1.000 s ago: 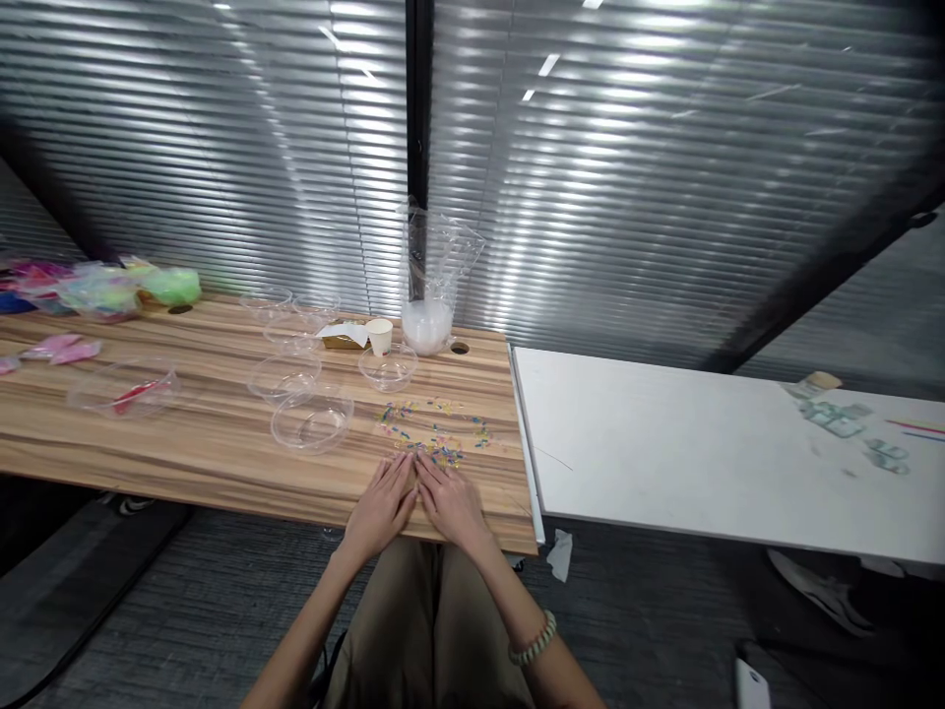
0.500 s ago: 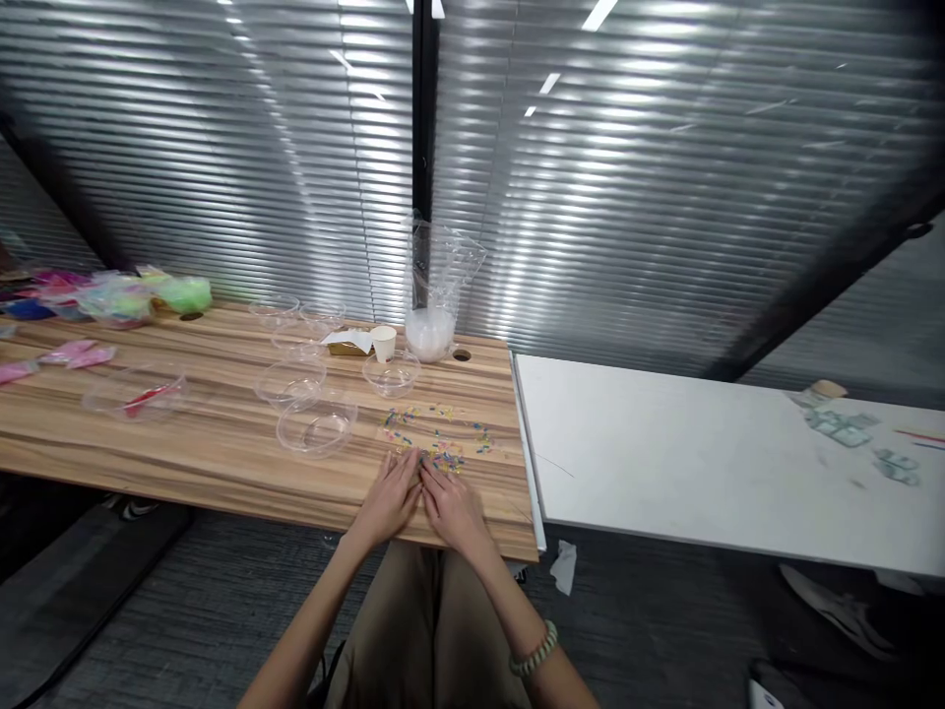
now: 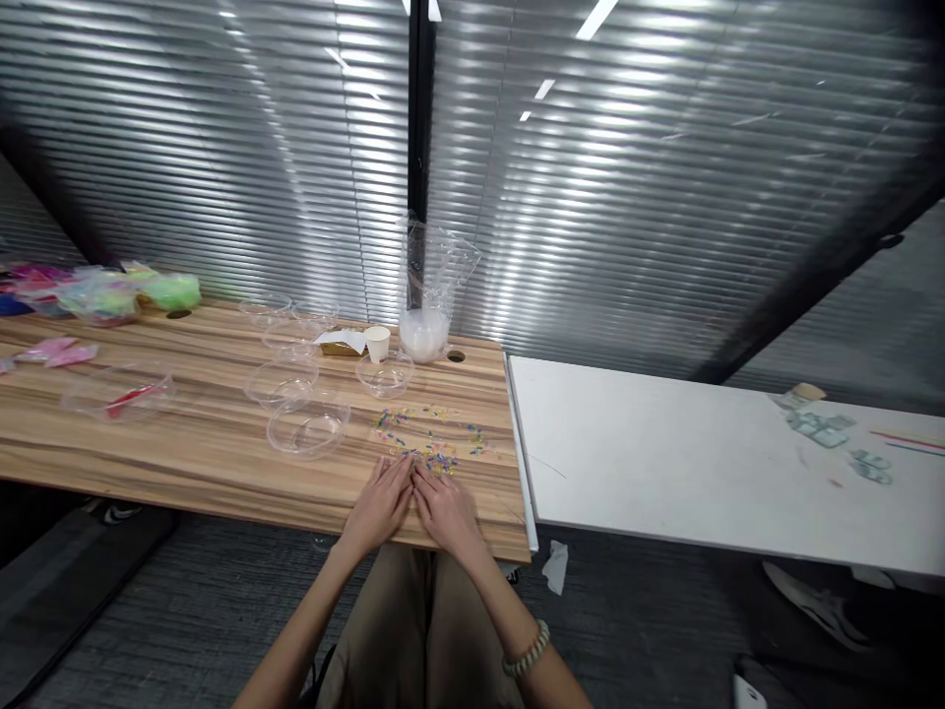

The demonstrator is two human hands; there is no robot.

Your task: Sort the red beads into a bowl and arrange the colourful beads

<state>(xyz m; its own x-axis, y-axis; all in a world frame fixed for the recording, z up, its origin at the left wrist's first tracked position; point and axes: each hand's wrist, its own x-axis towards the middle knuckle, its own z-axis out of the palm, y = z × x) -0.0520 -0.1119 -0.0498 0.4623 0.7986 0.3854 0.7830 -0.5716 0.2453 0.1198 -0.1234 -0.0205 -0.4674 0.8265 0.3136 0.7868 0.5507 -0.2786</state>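
Observation:
Small multicoloured beads (image 3: 432, 461) lie loose on the wood-grain table (image 3: 199, 443), several of them in a rough ring and a denser cluster along its near side. My left hand (image 3: 384, 500) rests palm down just short of that cluster, its fingers stretched forward. Beside it, my right hand (image 3: 445, 507) also lies palm down with fingers extended. The fingertips of both hands meet at the near edge of the beads. Whatever may be under the fingertips is hidden. Beyond the ring stands a clear plastic bowl (image 3: 385, 374).
Several more clear bowls (image 3: 308, 425) stand to the left, one holding a red item (image 3: 129, 399). At the back are a paper cup (image 3: 377, 344), a small brown box (image 3: 342, 342) and a clear bag (image 3: 424, 335) with white contents. A white table (image 3: 627, 443) adjoins on the right.
The whole view has shifted slightly, so the table and objects appear a little further left. Both hands stay together by the bead cluster, with the fingertips slightly farther from it.

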